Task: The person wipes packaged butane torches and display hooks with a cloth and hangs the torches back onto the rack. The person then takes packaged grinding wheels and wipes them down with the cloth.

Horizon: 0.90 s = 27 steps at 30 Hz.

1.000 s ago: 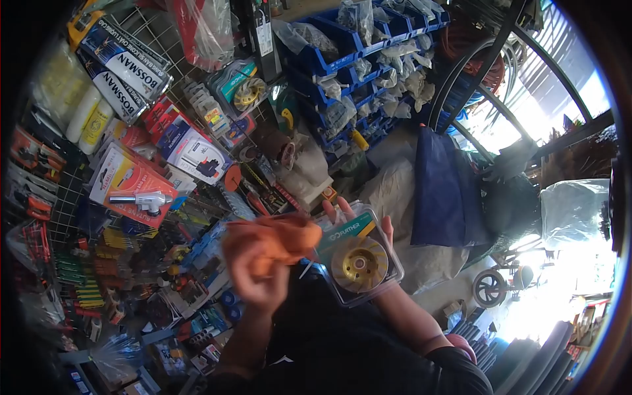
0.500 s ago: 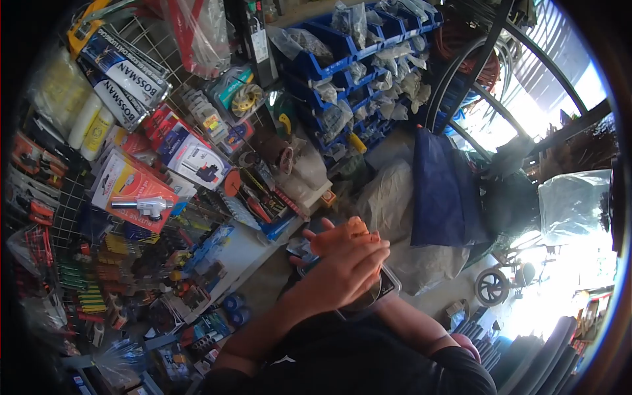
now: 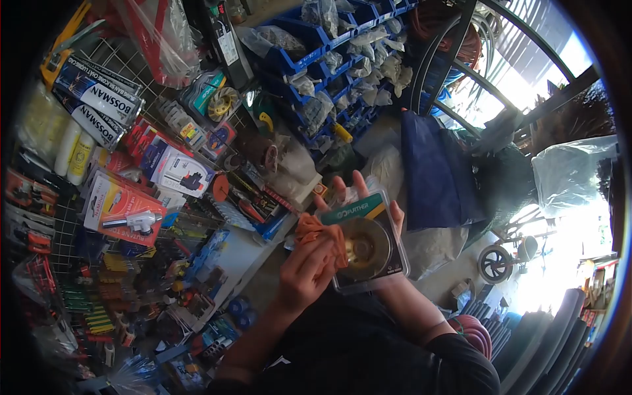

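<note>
In the head view, my right hand [image 3: 360, 185] is behind a clear plastic blister pack [image 3: 353, 212] and holds it up from below, fingers showing past its top and side edges. Inside the pack sits a round, gold-coloured disc [image 3: 361, 250] on a card with a green "GOFURTHER" label. A crumpled orange cloth [image 3: 321, 236] is bunched in my left hand [image 3: 304, 273], whose fingers are closed around it. The cloth touches the left part of the pack's front.
A wire rack of packaged tools [image 3: 128, 207] fills the left side. Stacked blue bins [image 3: 296, 59] with bagged parts stand ahead. A dark blue sheet [image 3: 438, 174] hangs at right, near a small wheel [image 3: 495, 264]. Grey tubes [image 3: 556, 336] lean at lower right.
My left hand with the orange cloth has moved left and down, uncovering the pack's face. The pack has come up and turned toward the camera. The whole view has shifted slightly.
</note>
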### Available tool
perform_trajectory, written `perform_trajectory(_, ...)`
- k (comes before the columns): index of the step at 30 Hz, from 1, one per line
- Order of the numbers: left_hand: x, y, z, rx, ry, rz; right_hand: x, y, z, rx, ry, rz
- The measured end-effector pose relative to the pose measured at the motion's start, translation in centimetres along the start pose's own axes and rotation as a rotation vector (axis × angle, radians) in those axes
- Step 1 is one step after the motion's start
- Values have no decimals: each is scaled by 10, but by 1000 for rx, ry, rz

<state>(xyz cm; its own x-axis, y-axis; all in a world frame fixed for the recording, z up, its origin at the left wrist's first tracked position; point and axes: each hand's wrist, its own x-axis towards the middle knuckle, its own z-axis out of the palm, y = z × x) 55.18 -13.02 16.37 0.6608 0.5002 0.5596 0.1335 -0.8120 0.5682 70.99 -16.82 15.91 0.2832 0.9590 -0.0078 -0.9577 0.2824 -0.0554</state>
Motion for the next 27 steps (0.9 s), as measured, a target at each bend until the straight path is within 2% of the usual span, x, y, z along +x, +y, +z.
perform_trajectory(7, -7, 15, 8, -26, 101, 43, 18, -11, 14, -64, -57, -243)
perform_trajectory(11, -4, 13, 13, 7, 100, 173, 35, -12, 21, -62, -114, -362)
perform_trajectory(13, -4, 11, 20, 7, 102, 214, 44, -11, 9, -164, -88, -452)
perform_trajectory(15, -1, 6, 25, -15, 167, 298, 48, -10, 4, -176, -72, -469)
perform_trajectory(16, 0, 7, 23, -17, 131, 349, 49, -10, 3, -220, -75, -494)
perform_trajectory(21, -11, 5, 35, 52, 183, 383, 47, -4, 17, -366, -59, -592)
perform_trajectory(23, -14, 6, 39, 93, 186, 388, 49, 4, 20, -559, -7, -692)
perform_trajectory(27, 1, 23, 33, 103, 184, 468, 44, 5, 25, -622, 32, -660)
